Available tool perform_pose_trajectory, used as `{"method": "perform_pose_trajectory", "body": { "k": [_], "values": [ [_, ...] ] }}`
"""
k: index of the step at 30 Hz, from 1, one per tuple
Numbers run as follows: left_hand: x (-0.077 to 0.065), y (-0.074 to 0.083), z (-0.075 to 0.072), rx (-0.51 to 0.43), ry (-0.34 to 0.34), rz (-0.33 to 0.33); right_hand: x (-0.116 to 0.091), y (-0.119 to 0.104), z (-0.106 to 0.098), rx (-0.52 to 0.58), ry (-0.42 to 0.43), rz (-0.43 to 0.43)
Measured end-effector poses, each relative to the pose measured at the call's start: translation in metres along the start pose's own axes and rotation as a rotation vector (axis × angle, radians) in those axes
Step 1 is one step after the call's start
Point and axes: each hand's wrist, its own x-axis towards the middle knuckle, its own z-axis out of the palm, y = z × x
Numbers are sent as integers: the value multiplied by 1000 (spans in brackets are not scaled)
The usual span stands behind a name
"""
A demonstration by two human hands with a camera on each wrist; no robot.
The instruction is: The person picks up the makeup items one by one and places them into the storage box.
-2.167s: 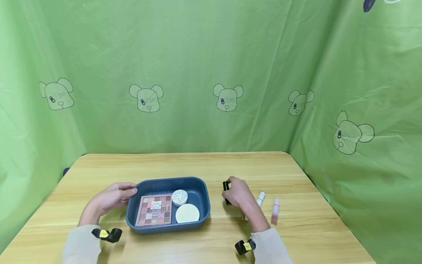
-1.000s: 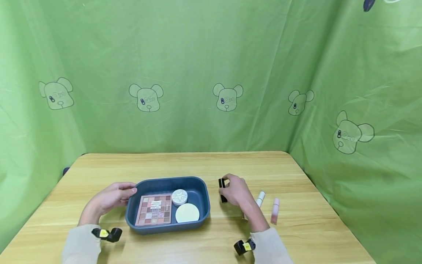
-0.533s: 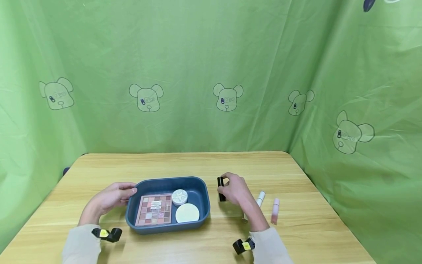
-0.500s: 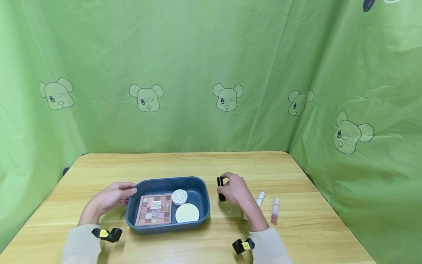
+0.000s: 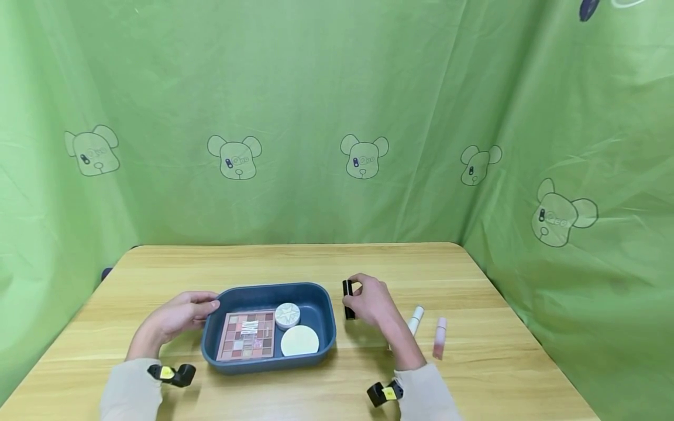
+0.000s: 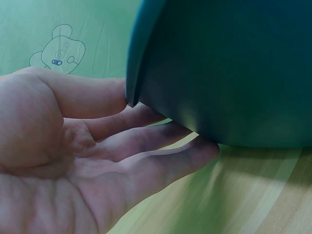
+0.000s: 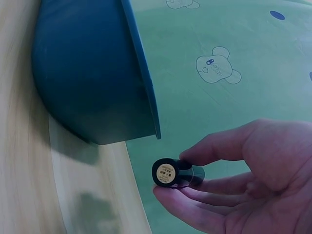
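My right hand [image 5: 372, 301] pinches a black lipstick [image 7: 170, 173] between thumb and fingers, to the right of a blue rectangular bin [image 5: 268, 367]. In the right wrist view, the lipstick's round labelled end faces the camera. At the bin's left end, my left hand [image 5: 181, 316] touches the rim with its thumb, while its fairly straight fingers [image 6: 161, 170] lie against the outer wall. Inside the bin are an eyeshadow palette [image 5: 246, 334], a small round white case with a star [image 5: 287, 316] and a larger white compact [image 5: 299, 341].
A white-capped tube [image 5: 415, 320] lies partly hidden behind my right forearm. Farther right lies a pink lip gloss tube [image 5: 439, 338]. The wooden table [image 5: 295, 263] is bordered by green curtains [image 5: 300, 204] at the back and sides.
My right hand has lifted the black lipstick slightly and moved it left, nearer to the bin. My left hand and the bin stay in place.
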Motion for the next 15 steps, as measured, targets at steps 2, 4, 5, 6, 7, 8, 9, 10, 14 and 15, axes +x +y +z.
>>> {"method": "perform_pose_trajectory", "body": {
  "k": [2,4,5,6,7,8,9,10,14,15],
  "values": [
    [0,0,0,-1,-1,1,-1,-2,0,1,8,-1],
    [0,0,0,-1,-3,3,-1,-4,0,-1,15,0],
    [1,-1,0,-2,-4,4,-1,-5,0,-4,19,0],
    [1,-1,-1,-4,-4,4,-1,-5,0,-5,22,1],
    [1,-2,-1,-4,-5,4,-2,-6,-1,-9,23,0],
    [1,-2,-1,-3,-4,5,-2,-6,0,-8,23,0],
    [1,-2,-1,-2,-4,4,-2,-7,-1,-11,23,-2],
    [1,-2,-1,-2,-4,4,-3,-7,-1,-11,24,-5],
    [1,-1,0,0,-4,2,-4,-10,-1,6,34,-22],
    [1,-1,0,0,-5,2,-5,-10,-1,8,40,-30]
  ]
}}
